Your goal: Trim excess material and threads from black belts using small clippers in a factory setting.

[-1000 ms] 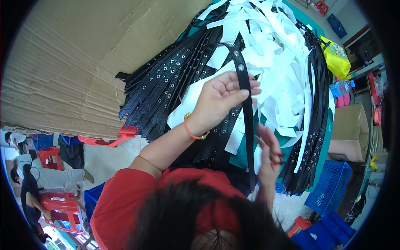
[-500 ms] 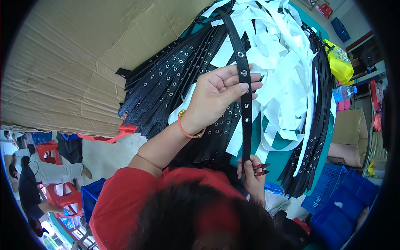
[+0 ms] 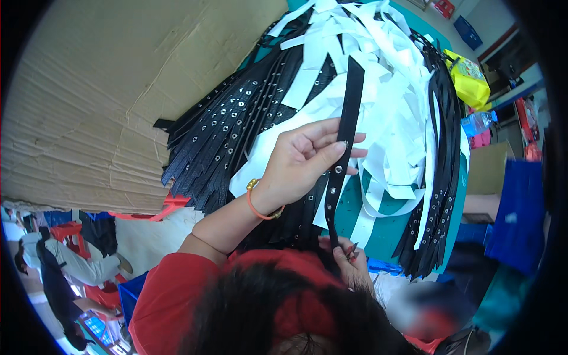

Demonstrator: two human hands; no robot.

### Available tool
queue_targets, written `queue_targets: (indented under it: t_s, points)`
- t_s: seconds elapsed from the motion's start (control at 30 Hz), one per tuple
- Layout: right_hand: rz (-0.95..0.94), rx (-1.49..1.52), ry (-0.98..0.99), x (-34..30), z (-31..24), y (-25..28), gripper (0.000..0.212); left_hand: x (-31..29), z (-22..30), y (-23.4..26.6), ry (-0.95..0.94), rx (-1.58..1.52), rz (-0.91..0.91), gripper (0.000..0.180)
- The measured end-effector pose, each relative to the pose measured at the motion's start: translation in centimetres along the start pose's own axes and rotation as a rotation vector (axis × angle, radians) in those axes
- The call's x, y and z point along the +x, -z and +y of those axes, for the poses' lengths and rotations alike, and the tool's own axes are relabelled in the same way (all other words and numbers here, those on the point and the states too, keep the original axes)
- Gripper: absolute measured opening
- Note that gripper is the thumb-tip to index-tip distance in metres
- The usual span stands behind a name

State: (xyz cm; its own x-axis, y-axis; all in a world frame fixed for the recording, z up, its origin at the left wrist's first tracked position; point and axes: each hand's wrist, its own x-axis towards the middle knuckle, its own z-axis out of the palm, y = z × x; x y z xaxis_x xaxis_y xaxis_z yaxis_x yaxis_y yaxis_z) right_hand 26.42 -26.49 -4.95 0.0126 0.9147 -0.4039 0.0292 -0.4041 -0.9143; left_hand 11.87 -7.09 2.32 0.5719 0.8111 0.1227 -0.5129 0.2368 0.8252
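A black strap with metal eyelets [image 3: 351, 94] stands nearly upright in front of me, its slanted free end at the top. My left hand [image 3: 305, 154] grips it near the middle, thumb against fingers. Lower down, my right hand [image 3: 349, 263] pinches the strap's bottom part. Small red-handled snips [image 3: 353, 253] also sit in my right hand, their blades poking out to the right. Behind the strap lies a heap of white strips [image 3: 396, 106]. Many similar black eyelet straps [image 3: 219, 130] fan out to the left, and another bundle [image 3: 435, 201] hangs at the right.
Everything lies on a green table [image 3: 349, 207]. A large cardboard sheet [image 3: 89, 106] covers the left. At the right are a yellow bag [image 3: 470, 86], a plastic bottle [image 3: 478, 123] and a blue crate [image 3: 516, 207]. Another person [image 3: 56, 266] is at the far left, near red stools.
The strap has shifted down and its top end now shows free above my left hand. Both hands have moved lower, my right hand slightly left. The view has shifted a little.
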Motion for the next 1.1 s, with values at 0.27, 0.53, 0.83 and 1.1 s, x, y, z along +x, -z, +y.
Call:
queue_targets:
  t_s: [0.27, 0.53, 0.83, 1.1]
  points:
    - [-0.228, -0.349, 0.060, 0.5, -1.9, 0.2, 0.018, 0.4, -1.3, -1.7, -0.073, 0.070, 0.191, 0.036]
    - [0.429, -0.260, 0.352, 1.3, -8.0, 4.3, 0.025, -0.7, -1.8, -1.3, 0.071, 0.159, 0.123, 0.022]
    - [0.414, -0.570, 0.444, 1.0, -13.0, 4.1, 0.019, -1.1, -2.8, -1.9, 0.132, 0.179, 0.004, 0.013]
    - [0.470, -0.911, 0.671, 1.2, -12.2, 5.3, 0.028, -1.1, -3.7, -2.6, 0.219, 0.203, -0.094, 0.014]
